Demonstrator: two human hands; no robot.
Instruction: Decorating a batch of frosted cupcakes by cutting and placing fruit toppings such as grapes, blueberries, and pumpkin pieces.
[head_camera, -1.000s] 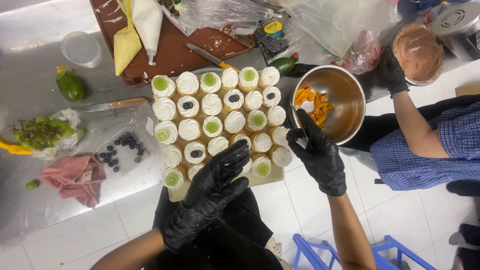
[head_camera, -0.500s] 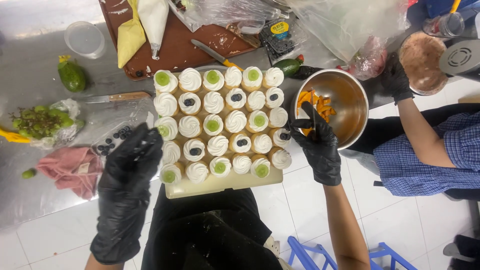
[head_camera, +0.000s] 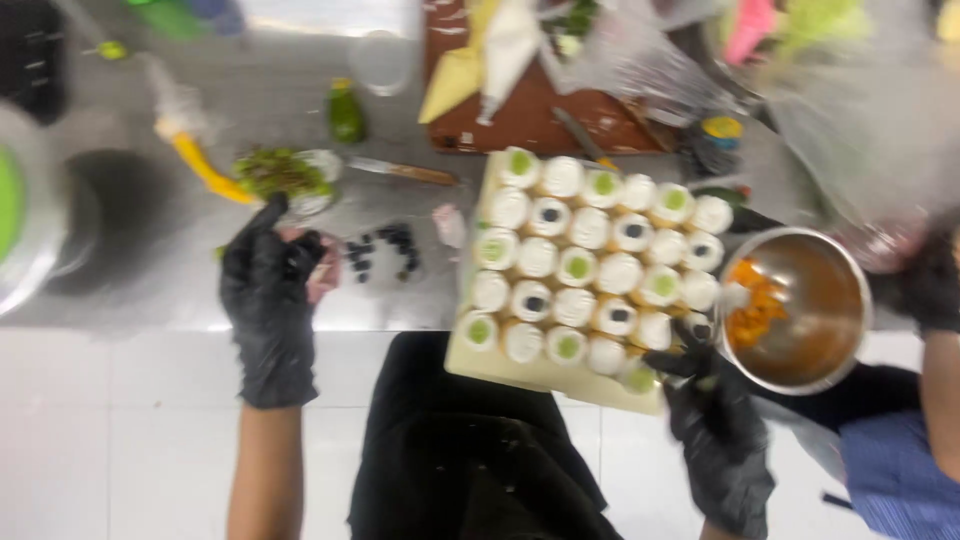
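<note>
Left hand: the gloved left hand (head_camera: 268, 300) lies on the steel desk (head_camera: 130, 260), fingers loosely spread, touching a pink cloth (head_camera: 322, 275).
Right hand: the gloved right hand (head_camera: 715, 410) is at the near right corner of the board (head_camera: 520, 368); the picture is blurred, so I cannot tell if the fingers pinch something.
Cups: rows of white cream cups (head_camera: 590, 260) stand on the board.
Bowl: a metal bowl (head_camera: 800, 310) with orange pieces is just right of the cups.
Berries: dark berries (head_camera: 385, 250) lie near the left hand.

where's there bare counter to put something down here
Bare steel shows on the counter between the left hand and the dark round shape at far left, and in a strip between the clear cup and the knife. It is crowded around the board of cream cups, the metal bowl and the right hand.
</note>
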